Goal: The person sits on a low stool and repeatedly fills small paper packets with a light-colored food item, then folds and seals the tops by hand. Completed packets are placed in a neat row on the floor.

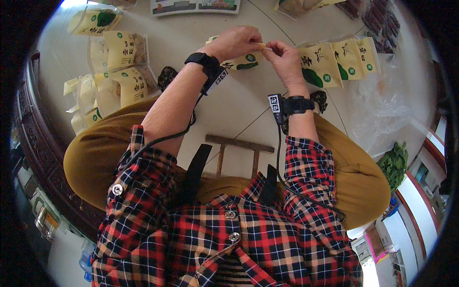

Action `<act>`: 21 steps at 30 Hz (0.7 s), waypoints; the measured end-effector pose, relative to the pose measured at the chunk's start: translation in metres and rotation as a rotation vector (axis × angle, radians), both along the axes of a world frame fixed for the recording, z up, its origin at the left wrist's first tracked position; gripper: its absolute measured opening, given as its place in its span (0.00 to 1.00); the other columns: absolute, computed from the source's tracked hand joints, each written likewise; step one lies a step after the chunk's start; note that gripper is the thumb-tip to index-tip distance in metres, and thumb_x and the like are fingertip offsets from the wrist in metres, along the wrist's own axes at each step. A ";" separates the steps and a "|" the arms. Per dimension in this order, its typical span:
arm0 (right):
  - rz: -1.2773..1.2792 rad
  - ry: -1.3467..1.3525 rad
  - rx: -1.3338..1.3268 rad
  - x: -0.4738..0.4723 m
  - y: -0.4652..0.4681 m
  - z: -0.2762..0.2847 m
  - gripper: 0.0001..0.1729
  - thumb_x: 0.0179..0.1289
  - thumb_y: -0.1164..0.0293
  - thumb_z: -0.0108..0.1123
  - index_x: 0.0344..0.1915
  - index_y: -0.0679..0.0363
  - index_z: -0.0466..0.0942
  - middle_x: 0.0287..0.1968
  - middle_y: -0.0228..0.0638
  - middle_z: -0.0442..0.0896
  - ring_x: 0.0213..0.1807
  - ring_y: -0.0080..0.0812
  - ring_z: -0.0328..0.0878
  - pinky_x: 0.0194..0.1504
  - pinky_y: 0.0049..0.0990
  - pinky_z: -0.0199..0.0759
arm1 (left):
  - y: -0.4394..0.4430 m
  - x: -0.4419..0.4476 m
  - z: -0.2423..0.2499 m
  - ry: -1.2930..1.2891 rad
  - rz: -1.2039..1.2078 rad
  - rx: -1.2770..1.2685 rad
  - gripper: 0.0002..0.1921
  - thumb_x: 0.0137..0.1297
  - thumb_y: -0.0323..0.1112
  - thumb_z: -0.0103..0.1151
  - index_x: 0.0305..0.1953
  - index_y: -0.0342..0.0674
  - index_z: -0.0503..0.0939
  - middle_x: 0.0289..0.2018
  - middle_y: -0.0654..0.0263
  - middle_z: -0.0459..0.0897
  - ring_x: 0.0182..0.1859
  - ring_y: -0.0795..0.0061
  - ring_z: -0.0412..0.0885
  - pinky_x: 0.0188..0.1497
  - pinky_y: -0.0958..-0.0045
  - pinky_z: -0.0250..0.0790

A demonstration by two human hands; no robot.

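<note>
Between my hands is a cream-coloured paper pouch [239, 64] with green print and dark writing. My left hand [238, 42] grips its top edge, with thumb and fingers pressed together. On the same edge, at the corner, my right hand [284, 59] pinches with thumb and fingertips. Part of the pouch is hidden behind my left hand and wrist. Just right of my right hand stands a row of similar pouches [322, 62], the nearest almost at my wrist. More pouches [120, 84], with clear sides showing brown contents, stand in a group at the left.
An electronic scale [195, 6] with a keypad lies ahead on the tiled floor [247, 107]. Crumpled clear plastic bags [380, 104] lie at the right, near a leafy plant [393, 165]. Carved dark wooden furniture [46, 143] borders the left. A wooden stool frame [239, 143] shows between my knees.
</note>
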State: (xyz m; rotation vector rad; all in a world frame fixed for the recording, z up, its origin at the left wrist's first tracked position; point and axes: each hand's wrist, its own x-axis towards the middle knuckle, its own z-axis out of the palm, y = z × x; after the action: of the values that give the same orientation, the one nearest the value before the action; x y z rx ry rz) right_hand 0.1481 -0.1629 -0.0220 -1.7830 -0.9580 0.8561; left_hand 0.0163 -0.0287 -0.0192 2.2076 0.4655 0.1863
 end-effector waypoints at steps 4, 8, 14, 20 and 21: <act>0.012 0.011 -0.050 0.002 -0.001 0.003 0.08 0.60 0.71 0.63 0.35 0.65 0.80 0.25 0.24 0.80 0.27 0.16 0.73 0.32 0.17 0.68 | 0.000 -0.002 0.000 -0.033 -0.010 0.058 0.11 0.60 0.40 0.60 0.34 0.37 0.78 0.31 0.59 0.79 0.34 0.60 0.77 0.37 0.65 0.69; 0.018 -0.111 -0.069 0.002 0.000 0.008 0.08 0.59 0.71 0.63 0.34 0.65 0.80 0.25 0.26 0.80 0.27 0.17 0.73 0.33 0.18 0.69 | -0.002 -0.001 0.003 -0.039 0.000 0.103 0.12 0.59 0.41 0.61 0.33 0.37 0.78 0.29 0.59 0.78 0.33 0.58 0.76 0.35 0.64 0.68; 0.079 -0.186 -0.015 0.004 0.002 0.012 0.09 0.57 0.71 0.64 0.34 0.66 0.80 0.24 0.29 0.80 0.27 0.18 0.73 0.33 0.20 0.69 | -0.001 -0.002 0.005 -0.072 -0.011 0.078 0.12 0.59 0.41 0.61 0.33 0.38 0.77 0.29 0.58 0.78 0.32 0.59 0.75 0.34 0.64 0.68; 0.110 -0.138 -0.021 0.007 0.000 0.012 0.08 0.59 0.71 0.63 0.34 0.65 0.79 0.25 0.28 0.80 0.28 0.18 0.73 0.32 0.20 0.68 | -0.005 0.001 -0.001 -0.073 0.031 0.107 0.11 0.56 0.41 0.62 0.32 0.40 0.79 0.30 0.59 0.79 0.35 0.57 0.77 0.36 0.61 0.69; 0.121 -0.167 -0.010 0.007 0.001 0.011 0.08 0.60 0.71 0.63 0.34 0.65 0.79 0.25 0.29 0.80 0.28 0.18 0.73 0.32 0.20 0.68 | -0.005 0.002 -0.001 -0.052 0.037 0.132 0.11 0.55 0.42 0.63 0.32 0.41 0.80 0.31 0.59 0.80 0.36 0.56 0.78 0.37 0.60 0.69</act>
State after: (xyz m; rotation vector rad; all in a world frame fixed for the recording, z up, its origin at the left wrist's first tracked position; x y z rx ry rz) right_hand 0.1554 -0.1619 -0.0107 -1.8416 -1.1811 0.7963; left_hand 0.0181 -0.0335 -0.0207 2.3182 0.4771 0.3012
